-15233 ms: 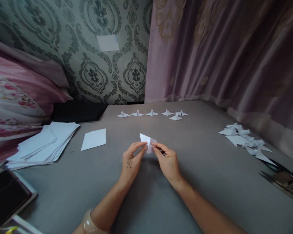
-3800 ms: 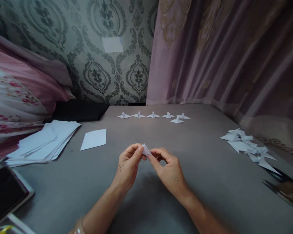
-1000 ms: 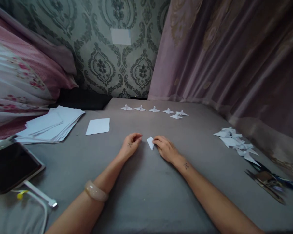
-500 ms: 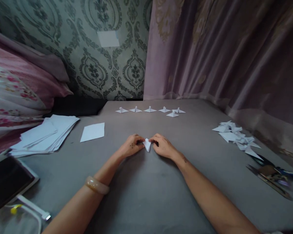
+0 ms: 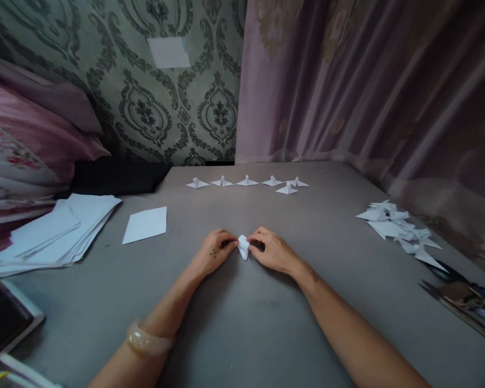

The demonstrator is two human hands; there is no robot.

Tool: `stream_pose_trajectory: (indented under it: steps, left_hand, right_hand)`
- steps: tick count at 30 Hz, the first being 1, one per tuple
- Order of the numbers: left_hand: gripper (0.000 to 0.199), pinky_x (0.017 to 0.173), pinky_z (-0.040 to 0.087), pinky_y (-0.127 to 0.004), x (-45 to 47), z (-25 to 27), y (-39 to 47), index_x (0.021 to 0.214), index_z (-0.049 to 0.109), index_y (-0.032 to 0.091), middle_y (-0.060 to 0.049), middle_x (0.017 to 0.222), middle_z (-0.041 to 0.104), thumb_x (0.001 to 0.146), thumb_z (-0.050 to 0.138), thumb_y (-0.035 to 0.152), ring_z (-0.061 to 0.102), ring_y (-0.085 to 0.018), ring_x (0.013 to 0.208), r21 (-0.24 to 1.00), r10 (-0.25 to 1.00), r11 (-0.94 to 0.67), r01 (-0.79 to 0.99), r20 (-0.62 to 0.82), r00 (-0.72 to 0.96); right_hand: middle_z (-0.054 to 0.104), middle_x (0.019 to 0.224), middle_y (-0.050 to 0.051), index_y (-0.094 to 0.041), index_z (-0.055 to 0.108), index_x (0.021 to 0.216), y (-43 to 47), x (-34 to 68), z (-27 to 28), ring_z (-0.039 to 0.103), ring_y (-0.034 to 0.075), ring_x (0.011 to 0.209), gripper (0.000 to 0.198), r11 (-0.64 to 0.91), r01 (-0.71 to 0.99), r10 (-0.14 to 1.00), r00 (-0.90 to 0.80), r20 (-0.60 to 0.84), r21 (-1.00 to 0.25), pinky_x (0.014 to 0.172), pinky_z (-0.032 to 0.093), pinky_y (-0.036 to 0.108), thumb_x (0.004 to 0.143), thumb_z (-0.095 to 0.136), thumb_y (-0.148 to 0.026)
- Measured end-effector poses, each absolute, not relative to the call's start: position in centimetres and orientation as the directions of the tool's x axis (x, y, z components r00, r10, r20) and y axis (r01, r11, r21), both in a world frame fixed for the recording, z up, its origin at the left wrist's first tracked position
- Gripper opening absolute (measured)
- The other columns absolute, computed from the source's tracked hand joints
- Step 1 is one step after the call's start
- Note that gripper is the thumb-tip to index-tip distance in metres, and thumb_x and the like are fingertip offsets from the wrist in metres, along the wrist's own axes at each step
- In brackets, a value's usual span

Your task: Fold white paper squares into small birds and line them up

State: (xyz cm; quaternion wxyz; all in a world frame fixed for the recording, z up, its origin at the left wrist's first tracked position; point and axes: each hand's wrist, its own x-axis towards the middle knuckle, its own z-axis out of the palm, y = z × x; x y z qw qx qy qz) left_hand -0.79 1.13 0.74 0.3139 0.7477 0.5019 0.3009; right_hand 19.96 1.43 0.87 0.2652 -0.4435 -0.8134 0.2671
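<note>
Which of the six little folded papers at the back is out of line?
The front folded paper, fifth from the left: it sits nearer the camera, while the other five make a row behind.

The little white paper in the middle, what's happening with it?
A person's left hand and right hand are holding a small folded paper from opposite sides. Farther back, six winged paper shapes sit on the gray surface. A separate sheet and a stack of paper lie to the left, and a pile of folded pieces lies to the right.
</note>
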Motion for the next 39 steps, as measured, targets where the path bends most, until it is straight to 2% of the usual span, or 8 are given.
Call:
stream_pose_trajectory:
  steps: [5, 10, 19, 24, 28, 39]
  left_hand:
    - [0.021, 0.08, 0.041, -0.031, -0.5, 0.9, 0.9, 0.084, 0.073, 0.02, -0.008, 0.086, 0.064, 0.084, 0.053, 0.028, 0.057, -0.021, 0.084, 0.747, 0.945, -0.297, 0.594, 0.144, 0.292]
    - [0.022, 0.081, 0.041, -0.032, -0.9, 1.1, 0.6, 0.093, 0.07, 0.018, -0.008, 0.091, 0.062, 0.076, 0.055, 0.016, 0.056, -0.022, 0.088, 0.704, 0.929, -0.33, 0.629, 0.124, 0.349]
    - [0.018, 0.078, 0.041, -0.03, -1.0, 0.7, 1.0, 0.088, 0.071, 0.02, -0.007, 0.089, 0.063, 0.082, 0.061, 0.033, 0.057, -0.021, 0.087, 0.739, 0.933, -0.318, 0.593, 0.133, 0.334]
    - [0.019, 0.072, 0.04, -0.028, -0.5, 0.8, 1.2, 0.079, 0.071, 0.018, -0.007, 0.083, 0.064, 0.085, 0.057, 0.029, 0.058, -0.018, 0.077, 0.728, 0.951, -0.282, 0.626, 0.125, 0.283]
    - [0.019, 0.071, 0.04, -0.028, -0.2, 1.1, 1.1, 0.079, 0.07, 0.016, -0.006, 0.08, 0.063, 0.085, 0.055, 0.026, 0.056, -0.017, 0.074, 0.694, 0.962, -0.252, 0.675, 0.1, 0.256]
    - [0.021, 0.07, 0.04, -0.029, 0.1, 0.1, 1.7, 0.078, 0.07, 0.015, -0.006, 0.074, 0.06, 0.085, 0.053, 0.026, 0.054, -0.018, 0.073, 0.646, 0.967, -0.25, 0.721, 0.127, 0.222]
  right_hand:
    - [0.063, 0.094, 0.004, -0.023, 0.07, 0.101, 1.6, 20.1, 1.2, 0.057, 0.015, 0.08, 0.024, 0.456, 0.58, 0.858, -0.489, 0.16, -0.675, 0.077, 0.045, 0.029, 0.079, 0.062, -0.022]
    - [0.063, 0.095, 0.004, -0.024, 0.069, 0.102, 1.7, 20.3, 1.3, 0.058, 0.015, 0.08, 0.024, 0.461, 0.572, 0.847, -0.511, 0.145, -0.678, 0.078, 0.045, 0.029, 0.079, 0.063, -0.023]
    - [0.063, 0.091, 0.003, -0.023, 0.071, 0.094, 1.9, 19.9, 0.8, 0.058, 0.014, 0.078, 0.017, 0.435, 0.58, 0.87, -0.467, 0.156, -0.689, 0.074, 0.044, 0.028, 0.087, 0.056, -0.025]
    - [0.063, 0.09, 0.003, -0.021, 0.07, 0.091, 2.1, 20.0, 0.8, 0.058, 0.014, 0.08, 0.016, 0.441, 0.591, 0.871, -0.463, 0.164, -0.675, 0.076, 0.043, 0.026, 0.089, 0.054, -0.025]
    - [0.063, 0.09, 0.003, -0.02, 0.069, 0.09, 2.3, 19.9, 0.8, 0.058, 0.014, 0.083, 0.019, 0.439, 0.61, 0.873, -0.462, 0.153, -0.66, 0.078, 0.041, 0.026, 0.091, 0.051, -0.024]
    - [0.063, 0.083, 0.002, -0.019, 0.07, 0.084, 3.0, 19.6, 1.0, 0.056, 0.011, 0.07, 0.019, 0.338, 0.64, 0.908, -0.415, 0.059, -0.691, 0.068, 0.039, 0.023, 0.088, 0.053, -0.027]
